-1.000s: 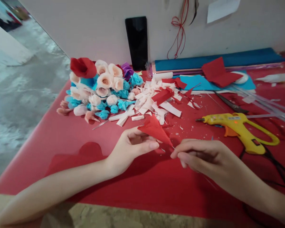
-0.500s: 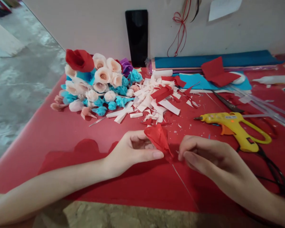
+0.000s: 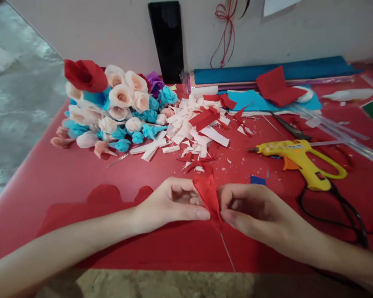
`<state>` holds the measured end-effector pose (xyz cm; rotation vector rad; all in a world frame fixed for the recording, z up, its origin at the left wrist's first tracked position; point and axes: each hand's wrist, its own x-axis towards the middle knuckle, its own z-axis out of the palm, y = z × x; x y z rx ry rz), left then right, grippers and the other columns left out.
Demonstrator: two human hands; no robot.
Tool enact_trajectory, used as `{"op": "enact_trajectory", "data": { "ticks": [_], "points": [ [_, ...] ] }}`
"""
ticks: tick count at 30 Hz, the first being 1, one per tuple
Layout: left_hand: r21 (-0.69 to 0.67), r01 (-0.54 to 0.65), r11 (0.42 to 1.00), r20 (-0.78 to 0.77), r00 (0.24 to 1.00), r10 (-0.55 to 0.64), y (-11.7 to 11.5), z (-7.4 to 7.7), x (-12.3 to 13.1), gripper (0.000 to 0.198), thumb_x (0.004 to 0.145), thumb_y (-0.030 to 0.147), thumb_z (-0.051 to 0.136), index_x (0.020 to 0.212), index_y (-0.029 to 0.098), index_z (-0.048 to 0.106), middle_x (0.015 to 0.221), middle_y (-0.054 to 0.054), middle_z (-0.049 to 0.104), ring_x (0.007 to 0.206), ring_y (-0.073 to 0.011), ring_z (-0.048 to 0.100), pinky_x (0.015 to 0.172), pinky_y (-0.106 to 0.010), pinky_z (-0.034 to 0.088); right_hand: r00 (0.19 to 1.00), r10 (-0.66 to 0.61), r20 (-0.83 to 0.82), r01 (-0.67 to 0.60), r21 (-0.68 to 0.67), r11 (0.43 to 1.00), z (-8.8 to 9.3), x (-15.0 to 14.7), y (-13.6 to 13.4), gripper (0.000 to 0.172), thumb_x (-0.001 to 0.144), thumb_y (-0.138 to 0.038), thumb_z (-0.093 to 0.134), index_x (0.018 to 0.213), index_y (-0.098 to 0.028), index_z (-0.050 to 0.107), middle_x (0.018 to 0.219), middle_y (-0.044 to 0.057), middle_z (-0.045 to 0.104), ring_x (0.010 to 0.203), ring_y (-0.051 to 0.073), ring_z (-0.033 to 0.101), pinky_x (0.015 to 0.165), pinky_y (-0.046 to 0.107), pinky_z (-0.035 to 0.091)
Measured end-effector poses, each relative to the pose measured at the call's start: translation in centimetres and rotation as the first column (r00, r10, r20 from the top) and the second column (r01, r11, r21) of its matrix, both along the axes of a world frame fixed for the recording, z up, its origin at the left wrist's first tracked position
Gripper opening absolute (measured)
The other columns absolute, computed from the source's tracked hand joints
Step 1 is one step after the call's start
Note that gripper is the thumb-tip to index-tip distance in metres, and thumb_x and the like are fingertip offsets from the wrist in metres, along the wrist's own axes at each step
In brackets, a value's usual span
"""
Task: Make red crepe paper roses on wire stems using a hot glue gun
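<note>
A red paper flower (image 3: 207, 194) on a thin wire stem (image 3: 228, 251) is held between my two hands near the table's front edge. My left hand (image 3: 177, 203) grips it from the left, the thumb along its lower side. On the flower's right edge, the bent fingers and thumb of my right hand (image 3: 248, 207) pinch the paper. Red cut paper (image 3: 104, 195) with rounded edges lies behind my left forearm. Beyond my hands is a heap of white and red paper scraps (image 3: 202, 124).
Finished paper flowers (image 3: 121, 97) are piled at the back left. A yellow glue gun (image 3: 298, 159) with a black cord lies at the right, near scissors (image 3: 290, 126) and clear glue sticks (image 3: 345, 132). A black phone (image 3: 166, 41) leans on the wall.
My right hand has moved left and now touches the red flower. A small blue piece on the table behind my right hand has come into view. The camera view has shifted slightly.
</note>
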<state>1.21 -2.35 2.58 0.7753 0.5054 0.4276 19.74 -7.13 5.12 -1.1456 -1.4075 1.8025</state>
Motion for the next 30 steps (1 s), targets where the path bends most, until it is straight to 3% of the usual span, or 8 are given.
{"op": "enact_trajectory", "data": {
  "ticks": [15,30],
  "points": [
    [-0.003,0.014,1.000,0.011,1.000,-0.014,0.13,0.20,0.21,0.015,0.067,0.004,0.067,0.075,0.016,0.071,0.071,0.002,0.070,0.067,-0.0048,0.062,0.068,-0.010,0.049,0.999,0.027,0.019,-0.027,0.004,1.000,-0.18,-0.12,0.07,0.020,0.080,-0.024,0.053,0.066,-0.015,0.044,0.061,-0.004,0.043,0.057,0.004,0.039,0.052,0.015,0.033],
    [0.008,-0.005,1.000,0.014,1.000,0.004,-0.12,0.11,0.18,0.017,0.068,0.002,0.066,0.074,0.017,0.070,0.071,0.003,0.069,0.068,-0.0047,0.063,0.070,-0.010,0.049,0.988,0.038,0.147,-0.039,0.006,0.999,-0.46,-0.25,-0.15,0.016,0.080,-0.028,0.050,0.071,-0.016,0.046,0.068,0.000,0.050,0.064,0.009,0.047,0.056,0.019,0.038]
  ]
}}
